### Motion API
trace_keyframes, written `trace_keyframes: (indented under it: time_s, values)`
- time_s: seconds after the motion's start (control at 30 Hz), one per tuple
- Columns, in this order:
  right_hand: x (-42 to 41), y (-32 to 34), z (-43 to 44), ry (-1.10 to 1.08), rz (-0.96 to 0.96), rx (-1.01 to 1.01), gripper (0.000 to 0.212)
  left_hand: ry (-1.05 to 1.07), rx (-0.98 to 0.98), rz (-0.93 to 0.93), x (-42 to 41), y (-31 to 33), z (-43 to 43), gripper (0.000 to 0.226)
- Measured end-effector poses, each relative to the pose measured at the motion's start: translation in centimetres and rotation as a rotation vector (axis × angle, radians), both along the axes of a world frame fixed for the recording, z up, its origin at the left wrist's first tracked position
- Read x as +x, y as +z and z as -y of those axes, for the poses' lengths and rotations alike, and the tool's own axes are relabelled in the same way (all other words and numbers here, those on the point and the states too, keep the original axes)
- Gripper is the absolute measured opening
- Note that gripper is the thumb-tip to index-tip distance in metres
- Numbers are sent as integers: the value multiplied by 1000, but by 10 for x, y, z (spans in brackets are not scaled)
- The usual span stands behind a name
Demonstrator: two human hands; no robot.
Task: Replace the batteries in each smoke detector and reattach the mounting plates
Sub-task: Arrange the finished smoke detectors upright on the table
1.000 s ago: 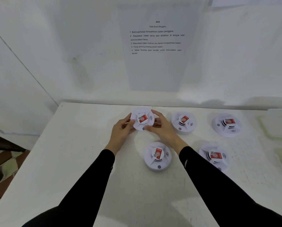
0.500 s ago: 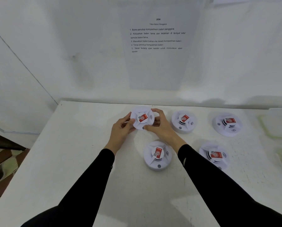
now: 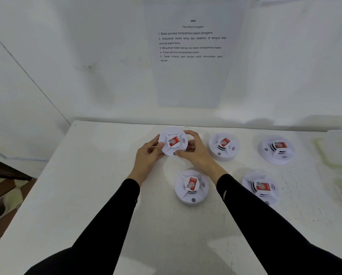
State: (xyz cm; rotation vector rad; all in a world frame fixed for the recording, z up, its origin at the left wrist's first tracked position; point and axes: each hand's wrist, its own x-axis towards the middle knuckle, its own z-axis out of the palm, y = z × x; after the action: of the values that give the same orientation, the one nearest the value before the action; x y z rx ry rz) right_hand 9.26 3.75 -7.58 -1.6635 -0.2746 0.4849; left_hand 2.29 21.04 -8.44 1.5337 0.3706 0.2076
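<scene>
Head view: nearest us, two black sleeves reach forward over the white table (image 3: 98, 175), passing either side of a detector (image 3: 192, 187) that lies untouched between the forearms. Beyond it we hold the far-left detector (image 3: 173, 142), tilted up off the table, at the back edge. Our left hand (image 3: 148, 155) grips its left rim, thumb on the face; our right hand (image 3: 196, 151) curls round the right rim, thumb near the small button. Both hands are closed on this one unit. We judge the step is twisting the plate off: we should pinch the base and turn the body the other way, with steady, even force, keeping fingers off the vents. Three more detectors wait to the right, well apart.
</scene>
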Motion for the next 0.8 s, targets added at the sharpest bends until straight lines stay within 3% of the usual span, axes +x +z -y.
trace_keyframes:
  time_s: [0.8]
  values:
    - [-1,3,0,-2,-20,16,68,-4,15,1,0,-3,-1,41]
